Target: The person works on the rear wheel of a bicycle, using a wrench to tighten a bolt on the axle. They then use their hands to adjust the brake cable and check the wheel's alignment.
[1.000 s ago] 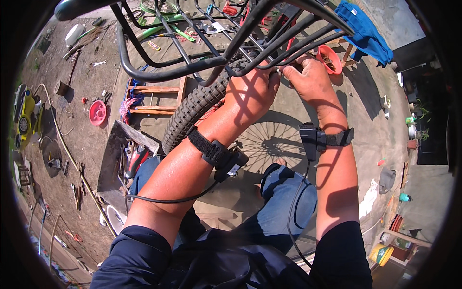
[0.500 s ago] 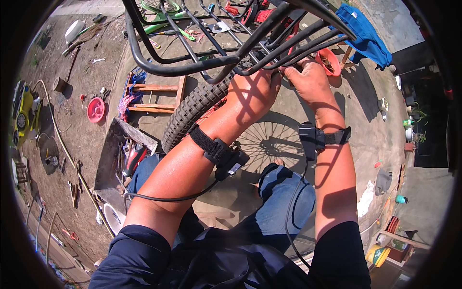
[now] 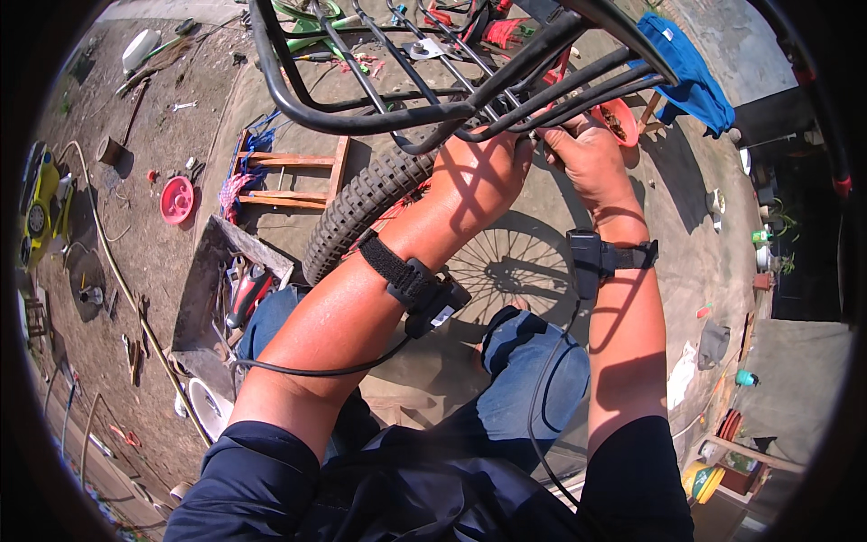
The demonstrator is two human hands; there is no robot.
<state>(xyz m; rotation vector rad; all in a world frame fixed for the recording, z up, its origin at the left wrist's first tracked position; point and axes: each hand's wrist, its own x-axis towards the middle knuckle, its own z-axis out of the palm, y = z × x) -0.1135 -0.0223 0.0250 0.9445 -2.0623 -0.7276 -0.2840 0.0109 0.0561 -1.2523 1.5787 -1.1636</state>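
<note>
A black tubular bicycle rack (image 3: 397, 117) crosses the top of the view, above the knobbly rear tyre (image 3: 361, 200). My left hand (image 3: 483, 172) is curled beneath the rack's rear bars, beside the wheel, and the tubes hide most of its fingertips. Close to its right, my right hand (image 3: 587, 163) bends its thumb and fingers together in a pinch just below the rack's right-hand tubes. Whatever sits between the fingers of either hand is too small or too hidden to name. Both wrists wear black straps with small boxes and cables.
At lower left stands a metal tool box (image 3: 206, 289) with a red-handled tool (image 3: 250, 294). Beyond it are a wooden frame (image 3: 293, 161) and a pink basin (image 3: 177, 200). A red bowl (image 3: 618, 121) of small parts and a blue cloth (image 3: 691, 77) lie at upper right.
The rack has shifted slightly to the right in the view. My right hand's thumb and fingers have drawn in more tightly and sit slightly lower; my left hand barely moved.
</note>
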